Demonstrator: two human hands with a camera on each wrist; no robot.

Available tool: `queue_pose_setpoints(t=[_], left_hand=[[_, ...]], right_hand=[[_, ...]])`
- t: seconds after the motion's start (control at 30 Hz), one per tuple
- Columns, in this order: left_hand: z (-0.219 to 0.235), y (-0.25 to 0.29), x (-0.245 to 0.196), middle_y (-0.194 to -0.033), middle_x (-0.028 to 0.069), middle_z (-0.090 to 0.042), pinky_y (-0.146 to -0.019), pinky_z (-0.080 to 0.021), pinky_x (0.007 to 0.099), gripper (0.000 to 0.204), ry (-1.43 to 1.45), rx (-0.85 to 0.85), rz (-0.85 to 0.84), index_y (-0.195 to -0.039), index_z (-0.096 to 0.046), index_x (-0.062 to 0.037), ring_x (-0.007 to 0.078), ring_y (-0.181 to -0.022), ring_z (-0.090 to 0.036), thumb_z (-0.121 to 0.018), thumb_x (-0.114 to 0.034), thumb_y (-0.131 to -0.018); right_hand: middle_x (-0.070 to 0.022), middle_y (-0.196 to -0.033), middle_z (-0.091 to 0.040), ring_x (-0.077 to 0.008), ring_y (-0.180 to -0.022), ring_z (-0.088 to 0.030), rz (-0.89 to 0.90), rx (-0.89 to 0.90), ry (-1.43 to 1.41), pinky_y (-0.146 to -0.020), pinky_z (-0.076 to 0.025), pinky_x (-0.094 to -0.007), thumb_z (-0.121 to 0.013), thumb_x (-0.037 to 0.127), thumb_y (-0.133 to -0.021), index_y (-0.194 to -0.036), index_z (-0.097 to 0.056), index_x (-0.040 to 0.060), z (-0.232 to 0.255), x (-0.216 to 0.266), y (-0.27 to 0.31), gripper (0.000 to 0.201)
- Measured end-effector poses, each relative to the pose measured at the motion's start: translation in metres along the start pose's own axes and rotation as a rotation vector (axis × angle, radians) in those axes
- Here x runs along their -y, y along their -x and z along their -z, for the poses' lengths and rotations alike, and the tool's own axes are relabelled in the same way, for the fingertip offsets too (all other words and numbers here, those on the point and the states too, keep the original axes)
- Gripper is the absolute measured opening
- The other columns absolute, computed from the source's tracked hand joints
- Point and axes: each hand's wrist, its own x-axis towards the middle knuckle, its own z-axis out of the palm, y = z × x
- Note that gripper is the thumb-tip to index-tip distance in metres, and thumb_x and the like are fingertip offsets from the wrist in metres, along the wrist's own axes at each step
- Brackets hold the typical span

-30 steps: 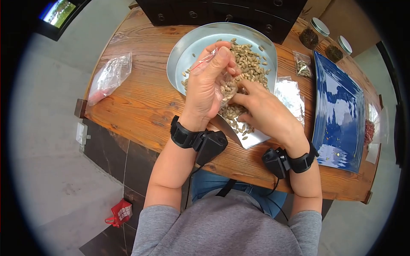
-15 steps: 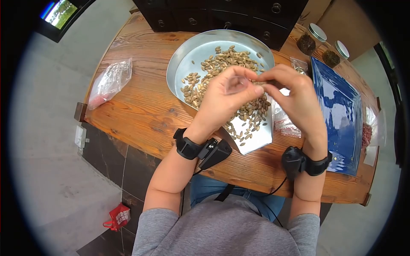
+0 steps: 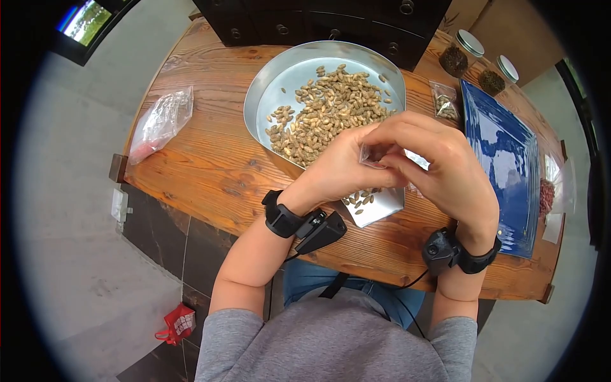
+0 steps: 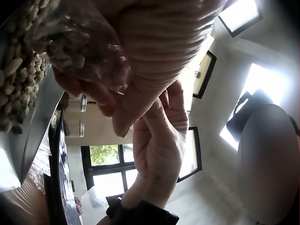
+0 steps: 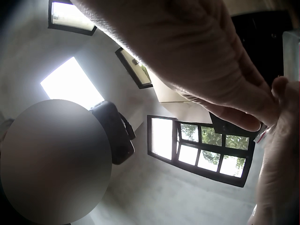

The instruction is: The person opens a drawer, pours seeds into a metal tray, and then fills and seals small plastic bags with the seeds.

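Note:
A small clear plastic bag (image 4: 77, 47) with brown oval pods inside shows in the left wrist view. My left hand (image 3: 340, 167) grips this bag, and its upper edge (image 3: 371, 157) peeks out between the hands. At the bag's mouth, my right hand (image 3: 452, 169) pinches with thumb and fingers, close against the left fingertips. Both hands are over the front right part of a metal scoop pan (image 3: 258, 95). Many loose brown pods (image 3: 340, 102) are heaped in the pan, some down in its narrow spout (image 3: 375, 213). My hands hide most of the bag in the head view.
A blue tray (image 3: 503, 159) lies at the right, near a small filled bag (image 3: 445, 105) and two lidded jars (image 3: 469, 44) (image 3: 506, 68). A crumpled plastic bag (image 3: 165, 121) lies at the left. Behind the pan stands a dark drawer chest (image 3: 312, 22).
My right hand has left the pods in the pan and come up to the bag's mouth. The left hand has lowered and turned with the bag, and both hands have shifted right.

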Motion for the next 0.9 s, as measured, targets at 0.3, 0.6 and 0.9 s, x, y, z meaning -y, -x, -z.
queue_pose_setpoints(t=[0.3, 0.6, 0.9], left_hand=[[0.011, -0.002, 0.0, -0.08, 0.0021, -0.058, -0.068, -0.046, 0.0212, 0.021, 0.287, -0.215, -0.181, -0.09, -0.053, -0.0048, 0.0082, -0.075, -0.056, -0.068, -0.005, -0.074], [0.026, -0.004, 0.004, -0.071, 0.0011, -0.05, -0.068, -0.043, 0.0266, 0.02, 0.7, -0.272, -0.387, -0.091, -0.052, -0.0077, 0.0117, -0.064, -0.048, -0.065, -0.013, -0.078], [0.017, -0.002, -0.004, -0.069, 0.0002, -0.046, -0.064, -0.038, 0.0243, 0.018, 0.507, -0.324, -0.321, -0.09, -0.051, -0.008, 0.0101, -0.064, -0.043, -0.063, -0.015, -0.079]], right_hand=[[-0.0122, -0.082, -0.06, -0.0223, -0.074, -0.061, -0.111, -0.219, -0.048, -0.064, -0.048, -0.0287, -0.061, 0.0, -0.073, -0.089, -0.059, -0.0009, 0.003, -0.015, -0.005, 0.016], [-0.016, -0.086, -0.054, -0.0316, -0.085, -0.055, -0.148, 0.267, 0.185, -0.077, -0.045, -0.037, -0.06, -0.001, -0.067, -0.099, -0.054, -0.0017, -0.05, -0.032, 0.008, 0.033], [-0.0166, -0.079, -0.059, -0.0317, -0.077, -0.059, -0.114, 0.203, 0.098, -0.069, -0.047, -0.0377, -0.054, 0.0, -0.071, -0.079, -0.062, -0.0008, -0.05, -0.039, 0.0, 0.011]])
